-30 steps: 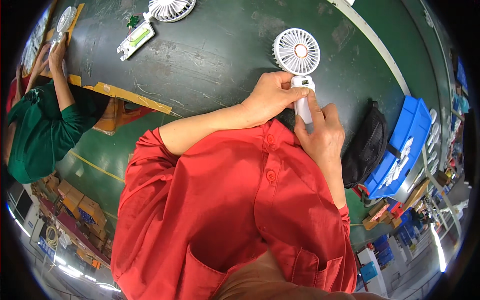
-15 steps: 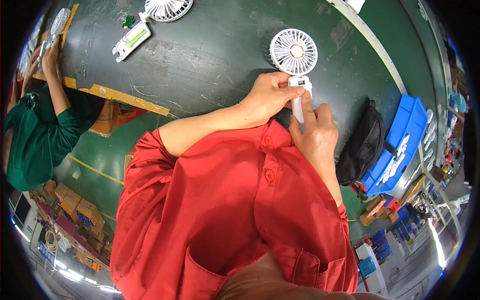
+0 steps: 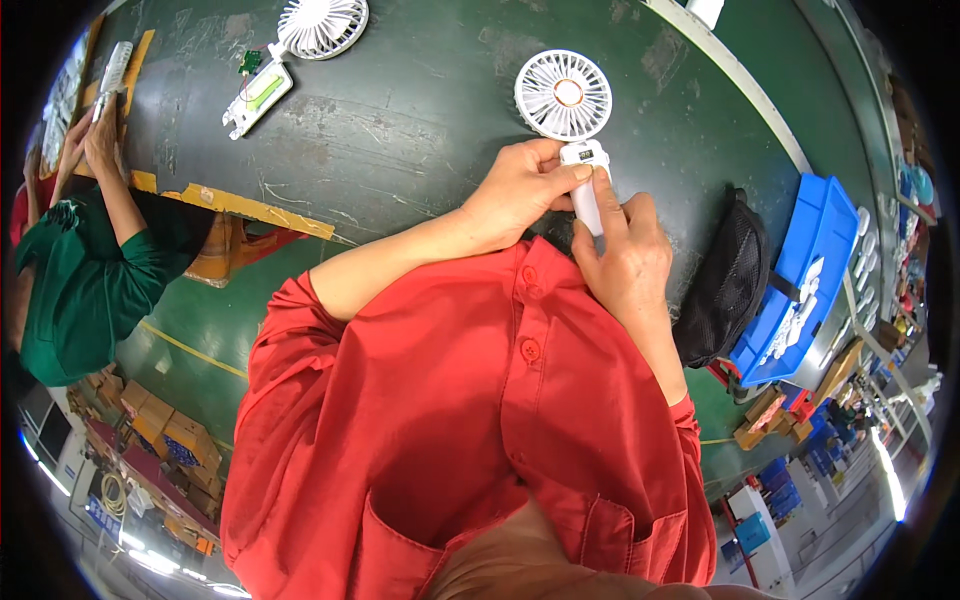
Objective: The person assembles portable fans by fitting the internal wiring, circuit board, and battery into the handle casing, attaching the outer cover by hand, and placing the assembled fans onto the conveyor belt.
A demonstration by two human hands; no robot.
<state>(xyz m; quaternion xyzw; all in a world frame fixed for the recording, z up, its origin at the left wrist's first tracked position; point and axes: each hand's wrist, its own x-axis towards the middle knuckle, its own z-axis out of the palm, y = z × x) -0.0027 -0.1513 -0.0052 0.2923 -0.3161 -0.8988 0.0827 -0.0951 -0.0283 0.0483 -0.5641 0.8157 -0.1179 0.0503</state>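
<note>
A white handheld fan (image 3: 545,112) with a round grille and an orange-ringed hub is held over the bench, its head away from me. My left hand (image 3: 512,198) grips the top of the handle, just below the grille, thumb across the front. Beside a small dark display window, the index finger of my right hand (image 3: 634,255) presses on the white handle (image 3: 586,212), and its thumb rests along the lower side. Part of the handle is hidden behind my fingers.
An opened fan (image 3: 322,28) with its bare handle half (image 3: 262,98) and a green circuit board (image 3: 249,63) lies at the far left. On the right are a black mesh bag (image 3: 728,285) and a blue bin (image 3: 815,230) of white parts. A co-worker in green (image 3: 95,270) handles another fan.
The fan and both my hands have shifted slightly left in view, along with the bench items. My grip looks the same. The co-worker's fan has turned edge-on.
</note>
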